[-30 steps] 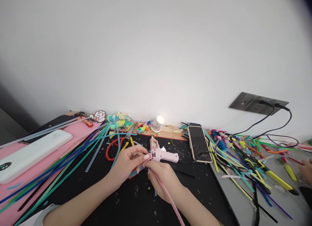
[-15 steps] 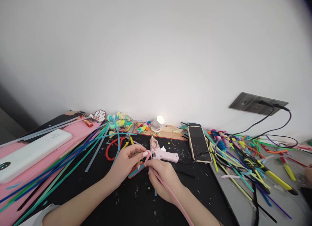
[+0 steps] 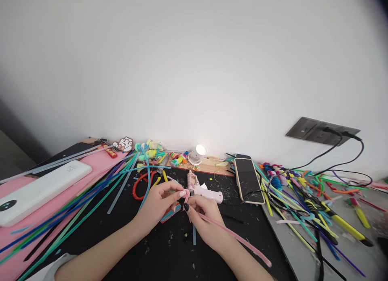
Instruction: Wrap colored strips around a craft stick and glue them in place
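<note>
A long pink pipe cleaner [image 3: 238,236] runs between both hands, its free length slanting down to the right across my right forearm. My left hand [image 3: 162,204] pinches the short bent end between thumb and forefinger. With thumb and fingers closed, my right hand [image 3: 206,222] grips the same pipe cleaner just beside the left fingertips. Right behind the hands lies a pale pink glue gun [image 3: 207,193], its nozzle toward the wall. Under the left fingers, partly hidden, is a small blue-and-red item [image 3: 171,214].
Red-handled scissors [image 3: 140,186] lie left of the glue gun, a phone [image 3: 249,180] to its right. A glowing cup [image 3: 197,155] stands by the wall. Loose pipe cleaners [image 3: 91,208] and a white power bank [image 3: 45,192] lie left; yellow-handled pliers [image 3: 345,224] lie right.
The pipe cleaner's free length has swung outward to the right, from pointing steeply down to a shallower slant. My right hand has turned slightly, its dark thumbnail now showing. Both hands still pinch the bent end.
</note>
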Tool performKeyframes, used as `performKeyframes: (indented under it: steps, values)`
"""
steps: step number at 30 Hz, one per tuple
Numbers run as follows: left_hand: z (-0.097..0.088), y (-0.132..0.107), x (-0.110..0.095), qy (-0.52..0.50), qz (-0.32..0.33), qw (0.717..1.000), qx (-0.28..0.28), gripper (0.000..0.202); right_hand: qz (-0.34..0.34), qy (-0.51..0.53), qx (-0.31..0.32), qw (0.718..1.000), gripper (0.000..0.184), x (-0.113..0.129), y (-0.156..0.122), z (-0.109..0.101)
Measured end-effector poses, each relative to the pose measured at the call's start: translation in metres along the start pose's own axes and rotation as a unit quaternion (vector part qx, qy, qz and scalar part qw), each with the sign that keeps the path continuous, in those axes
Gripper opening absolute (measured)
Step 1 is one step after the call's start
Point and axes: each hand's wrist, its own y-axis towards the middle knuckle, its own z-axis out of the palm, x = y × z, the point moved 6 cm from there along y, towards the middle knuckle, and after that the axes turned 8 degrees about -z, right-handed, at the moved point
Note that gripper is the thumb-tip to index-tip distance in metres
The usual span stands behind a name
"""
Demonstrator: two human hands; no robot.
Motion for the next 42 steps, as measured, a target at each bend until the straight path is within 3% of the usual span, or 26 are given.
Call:
performKeyframes:
  steps: [19, 29, 37, 42]
  values:
    - [0.003, -0.001, -0.004, 0.031, 0.032, 0.999, 0.021, 0.021, 0.059, 0.026, -0.034, 0.997, 0.018, -0.009, 0.001, -0.005]
    - [0.003, -0.002, -0.004, 0.024, 0.04, 0.998, 0.031, 0.021, 0.047, 0.02, -0.042, 0.998, 0.016, -0.01, 0.001, -0.006]
    - [0.0, 0.0, -0.001, 0.087, 0.056, 0.994, 0.023, 0.032, 0.056, 0.013, -0.051, 0.997, 0.018, -0.01, 0.004, -0.009]
    - [-0.006, 0.001, 0.003, 0.12, 0.024, 0.993, -0.005, 0.045, 0.066, 0.02, -0.054, 0.996, 0.019, -0.015, 0.002, -0.011]
